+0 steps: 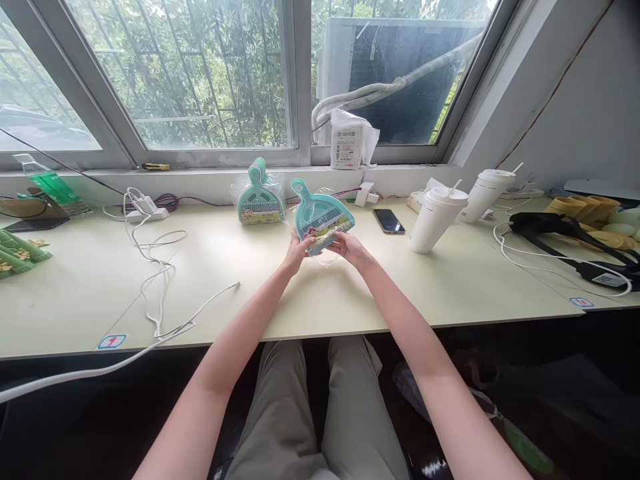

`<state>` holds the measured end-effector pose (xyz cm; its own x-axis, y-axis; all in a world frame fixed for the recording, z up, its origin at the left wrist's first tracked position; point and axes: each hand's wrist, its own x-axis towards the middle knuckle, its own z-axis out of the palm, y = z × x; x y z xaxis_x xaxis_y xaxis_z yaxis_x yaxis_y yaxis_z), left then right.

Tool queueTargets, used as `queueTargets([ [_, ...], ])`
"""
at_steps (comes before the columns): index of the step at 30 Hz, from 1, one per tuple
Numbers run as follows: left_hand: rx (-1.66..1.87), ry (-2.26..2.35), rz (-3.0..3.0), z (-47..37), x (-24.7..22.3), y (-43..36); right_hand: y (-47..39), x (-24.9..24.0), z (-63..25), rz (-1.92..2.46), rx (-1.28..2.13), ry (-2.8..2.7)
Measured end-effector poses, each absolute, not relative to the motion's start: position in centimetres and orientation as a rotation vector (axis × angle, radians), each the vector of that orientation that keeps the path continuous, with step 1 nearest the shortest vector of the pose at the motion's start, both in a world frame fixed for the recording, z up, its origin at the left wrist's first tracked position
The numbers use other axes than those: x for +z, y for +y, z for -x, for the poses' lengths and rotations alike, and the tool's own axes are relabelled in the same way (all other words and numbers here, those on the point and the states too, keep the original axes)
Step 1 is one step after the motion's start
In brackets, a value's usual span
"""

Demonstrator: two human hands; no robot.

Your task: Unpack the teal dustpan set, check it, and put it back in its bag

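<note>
A small teal dustpan and brush set (323, 212) in clear plastic wrap is held tilted over the table, its round-holed handle pointing up and left. My left hand (299, 253) grips its lower left edge, thumb on the front. At the lower right edge, my right hand (350, 248) is closed on the same set. Just to the left, a row of similar wrapped dustpan sets (260, 193) stands upright near the back of the table. Part of the fingers of both hands is hidden behind the set.
White cables (160, 273) sprawl over the left of the table (210, 253). To the right lie a phone (389, 221), two lidded white cups (436, 217) and black straps (560, 240). A wrapped box (347, 143) sits on the windowsill. A green bottle (53, 183) leans at far left.
</note>
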<state>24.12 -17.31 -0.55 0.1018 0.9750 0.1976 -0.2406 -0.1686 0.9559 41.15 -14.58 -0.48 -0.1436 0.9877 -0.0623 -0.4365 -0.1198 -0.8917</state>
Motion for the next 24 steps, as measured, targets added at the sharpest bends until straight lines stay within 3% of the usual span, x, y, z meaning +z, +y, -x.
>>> queueTargets([
  [5,1.384,0.875,-1.116,-23.2,-0.5,-16.4,-13.7,-0.6,-43.6,1.114,1.361,-1.015],
  [10,1.377,0.898,-0.960,-22.1,-0.5,-15.5,-13.5,-1.6,-44.5,1.260,0.628,-1.340],
  [13,1.335,0.879,-0.889,-21.6,-0.7,-15.2,-13.7,-1.9,-44.3,1.194,0.357,-1.610],
  [24,1.067,0.831,-0.935,-20.5,-1.3,-15.5,-13.4,-2.5,-43.6,1.235,0.302,-1.634],
])
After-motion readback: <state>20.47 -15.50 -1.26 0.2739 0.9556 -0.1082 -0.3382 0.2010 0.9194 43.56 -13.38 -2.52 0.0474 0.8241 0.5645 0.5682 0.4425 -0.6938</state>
